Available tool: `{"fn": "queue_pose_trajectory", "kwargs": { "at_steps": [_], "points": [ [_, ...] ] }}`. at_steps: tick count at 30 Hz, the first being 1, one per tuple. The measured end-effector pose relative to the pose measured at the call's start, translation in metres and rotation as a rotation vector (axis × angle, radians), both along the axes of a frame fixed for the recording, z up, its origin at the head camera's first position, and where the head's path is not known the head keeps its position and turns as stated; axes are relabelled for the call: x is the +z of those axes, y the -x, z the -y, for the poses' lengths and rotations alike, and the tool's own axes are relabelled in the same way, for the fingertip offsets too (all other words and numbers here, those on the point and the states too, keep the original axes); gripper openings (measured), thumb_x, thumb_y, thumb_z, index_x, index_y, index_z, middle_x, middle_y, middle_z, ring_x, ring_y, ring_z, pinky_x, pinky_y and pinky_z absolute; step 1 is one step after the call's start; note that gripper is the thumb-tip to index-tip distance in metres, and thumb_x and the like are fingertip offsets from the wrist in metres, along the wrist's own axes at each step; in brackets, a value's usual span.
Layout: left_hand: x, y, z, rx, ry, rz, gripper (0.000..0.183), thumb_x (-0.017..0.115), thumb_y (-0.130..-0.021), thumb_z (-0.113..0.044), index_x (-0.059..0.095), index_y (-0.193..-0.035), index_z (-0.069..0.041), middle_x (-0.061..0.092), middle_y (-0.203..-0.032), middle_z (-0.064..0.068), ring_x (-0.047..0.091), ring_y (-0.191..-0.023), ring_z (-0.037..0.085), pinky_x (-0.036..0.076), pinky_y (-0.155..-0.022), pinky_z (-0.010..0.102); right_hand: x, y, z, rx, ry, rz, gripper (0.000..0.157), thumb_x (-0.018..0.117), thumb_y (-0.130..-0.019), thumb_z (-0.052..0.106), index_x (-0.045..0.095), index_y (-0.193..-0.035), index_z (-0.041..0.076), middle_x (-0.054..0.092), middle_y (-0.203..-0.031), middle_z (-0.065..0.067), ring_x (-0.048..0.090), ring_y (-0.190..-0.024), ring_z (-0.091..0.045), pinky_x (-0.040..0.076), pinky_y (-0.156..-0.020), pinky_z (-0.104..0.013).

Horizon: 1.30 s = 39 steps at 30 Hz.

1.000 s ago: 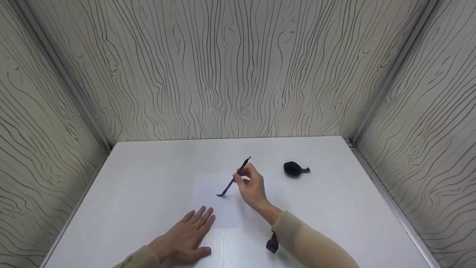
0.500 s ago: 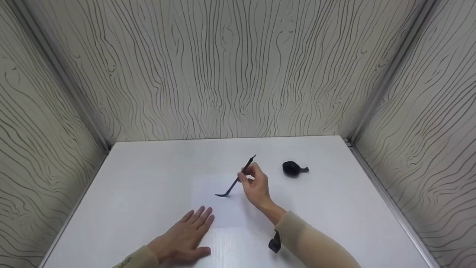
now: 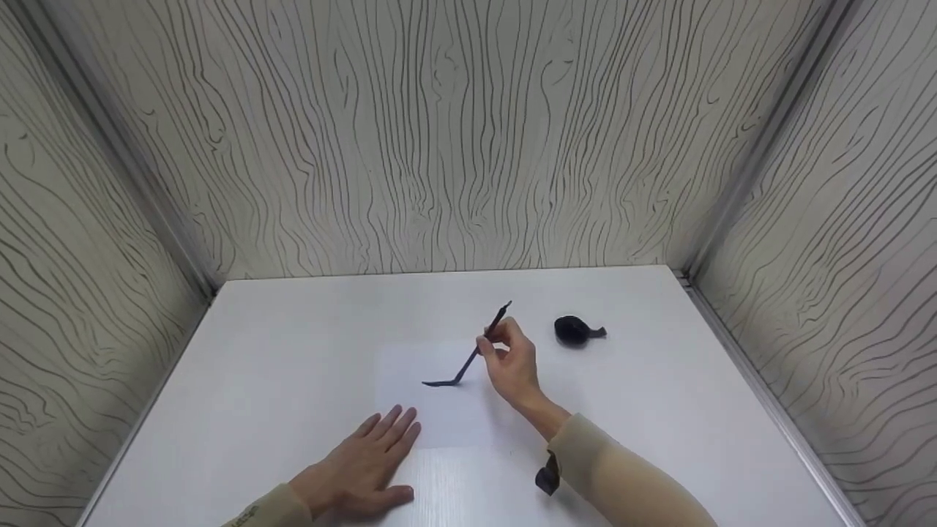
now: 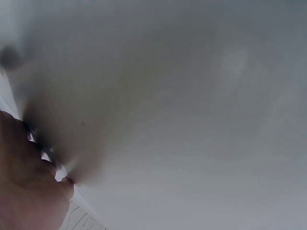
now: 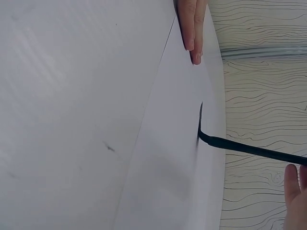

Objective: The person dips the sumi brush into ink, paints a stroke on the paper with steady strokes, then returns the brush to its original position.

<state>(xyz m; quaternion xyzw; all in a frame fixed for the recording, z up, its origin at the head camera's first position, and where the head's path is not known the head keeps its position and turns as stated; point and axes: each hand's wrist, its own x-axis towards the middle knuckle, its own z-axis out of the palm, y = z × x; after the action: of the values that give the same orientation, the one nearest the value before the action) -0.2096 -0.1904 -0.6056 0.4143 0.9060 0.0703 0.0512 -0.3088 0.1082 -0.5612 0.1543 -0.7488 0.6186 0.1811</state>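
My right hand [image 3: 514,369] pinches a dark, slender paintbrush [image 3: 472,359] between thumb and fingers, its handle leaning up to the right. The brush tip meets a sheet of white paper [image 3: 446,424] at the right end of a short black stroke [image 3: 435,383]. In the right wrist view, the bent bristles of the brush [image 5: 249,149] touch the paper [image 5: 168,110] where the stroke [image 5: 201,115] ends. My left hand [image 3: 366,461] lies flat, fingers straight, with its fingertips on the paper's lower left edge. The left wrist view shows part of that hand [image 4: 29,187], with much of the rest a grey blur.
A small black dish with a short handle [image 3: 572,331] sits on the white table [image 3: 293,351], right of and beyond the right hand. Wood-patterned panels [image 3: 439,146] enclose the back and sides. A black device [image 3: 547,479] hangs at the right sleeve.
My right hand has drawn the brush to the right, and the black stroke has grown longer behind its tip. The left hand has stayed in place.
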Motion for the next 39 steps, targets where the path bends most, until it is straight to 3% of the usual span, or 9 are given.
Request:
{"fn": "queue_pose_trajectory", "kwargs": {
  "at_steps": [7, 15, 32, 39],
  "points": [
    [0.0, 0.0, -0.003, 0.048, 0.03, 0.078, 0.093, 0.034, -0.104, -0.072, 0.021, -0.17, -0.008, 0.013, -0.178, 0.013, 0.014, -0.163, 0.039, 0.019, -0.127, 0.063, 0.0, 0.003, -0.007, -0.026, 0.001, -0.041, 0.015, 0.07, -0.1, -0.002, 0.06, -0.108, 0.005, 0.068, -0.102, -0.013, 0.074, -0.099, -0.034, 0.065, -0.082, -0.039],
    [-0.001, 0.002, -0.004, 0.051, 0.042, 0.087, 0.094, 0.032, -0.103, -0.074, 0.02, -0.17, -0.01, 0.011, -0.178, 0.011, 0.011, -0.164, 0.037, 0.017, -0.128, 0.063, 0.035, -0.017, -0.007, -0.061, -0.015, -0.06, 0.015, 0.066, -0.096, -0.014, 0.058, -0.103, -0.003, 0.067, -0.097, -0.023, 0.072, -0.095, -0.043, 0.065, -0.079, -0.039],
    [-0.001, -0.001, -0.003, 0.045, 0.031, 0.079, 0.093, 0.034, -0.104, -0.072, 0.021, -0.17, -0.009, 0.013, -0.178, 0.011, 0.013, -0.163, 0.037, 0.018, -0.128, 0.063, 0.036, -0.016, -0.022, -0.094, -0.053, -0.064, 0.015, 0.068, -0.096, -0.013, 0.059, -0.102, -0.003, 0.067, -0.096, -0.019, 0.073, -0.093, -0.037, 0.065, -0.076, -0.034],
    [-0.002, -0.002, -0.001, 0.031, -0.008, 0.053, 0.09, 0.038, -0.105, -0.068, 0.023, -0.169, -0.006, 0.016, -0.177, 0.014, 0.016, -0.162, 0.039, 0.02, -0.126, 0.065, 0.025, -0.007, -0.031, -0.074, -0.055, -0.069, 0.014, 0.067, -0.096, -0.014, 0.059, -0.102, -0.004, 0.066, -0.095, -0.023, 0.072, -0.093, -0.042, 0.065, -0.075, -0.044]
  ]
}}
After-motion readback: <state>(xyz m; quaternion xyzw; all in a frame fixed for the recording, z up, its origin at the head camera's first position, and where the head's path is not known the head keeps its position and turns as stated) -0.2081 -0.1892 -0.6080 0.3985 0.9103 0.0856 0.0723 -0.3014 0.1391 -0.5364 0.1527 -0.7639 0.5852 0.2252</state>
